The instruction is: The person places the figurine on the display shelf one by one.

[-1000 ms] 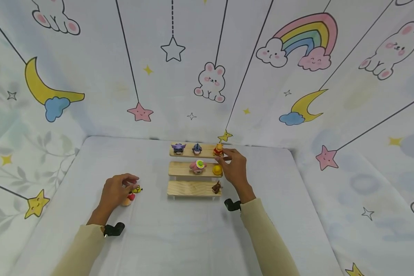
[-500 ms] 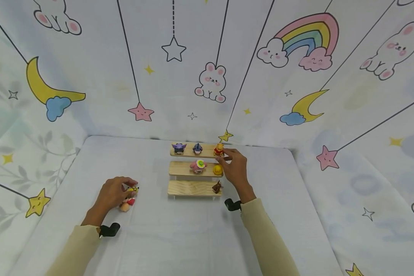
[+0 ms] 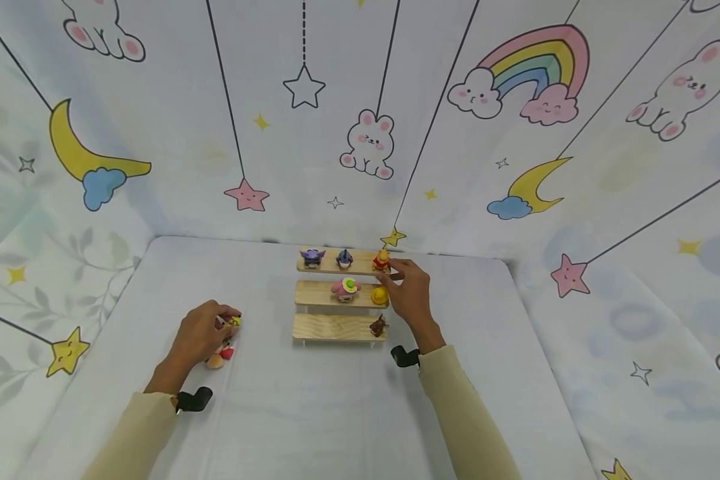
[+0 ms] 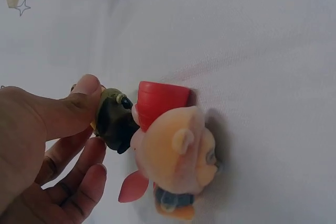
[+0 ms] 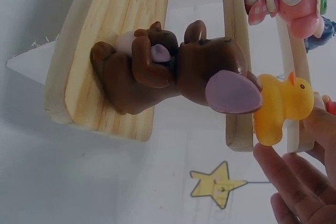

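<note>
My left hand (image 3: 199, 335) pinches a small yellow-and-dark figurine (image 4: 113, 121) between thumb and fingers, at the left of the table. Beside it lies a peach-coloured figurine (image 4: 181, 148) with a red piece. Over at the wooden tiered stand (image 3: 327, 327), my right hand (image 3: 414, 293) grips a yellow bear figurine in a red shirt (image 3: 381, 261) at the top tier's right end; the right wrist view mostly hides that bear. A yellow duck (image 5: 291, 98) sits on the middle tier below the fingers. On the lowest tier is a brown kangaroo figurine (image 5: 205, 72).
A purple figurine (image 3: 313, 259) and a blue donkey figurine (image 3: 344, 259) occupy the top tier. On the middle tier stands a pink figurine (image 3: 345, 289) with a green-and-yellow top. A patterned cloth wall (image 3: 312, 153) rises behind the white table (image 3: 264, 407).
My left hand has shifted slightly left and its fingers have closed on the yellow-and-dark figurine, which has moved a little. The right hand stays at the bear figurine.
</note>
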